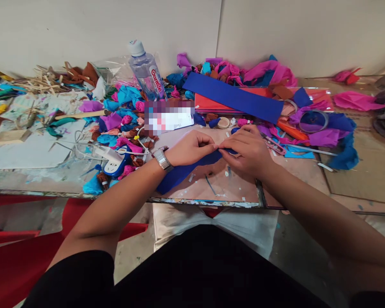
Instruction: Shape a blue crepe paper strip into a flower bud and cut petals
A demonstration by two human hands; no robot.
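Note:
A dark blue strip [182, 173] lies slantwise near the table's front edge and runs up under my hands. My left hand [191, 147], with a metal watch [163, 158] on its wrist, pinches the strip's upper end between thumb and forefinger. Fingertips touching the left ones, my right hand [247, 149] is closed on the same blue strip, part of which shows beneath its fingers. Beyond the hands, a wider flat blue strip [234, 96] rests across red sheets [208, 104].
A water bottle [147, 72] and a partly blurred phone [170, 119] stand and lie behind my left hand. Crumpled pink, purple and blue pieces surround a blue-and-white power strip [117, 161] at left. A tape roll [313, 121] and scissors [274, 145] are at right.

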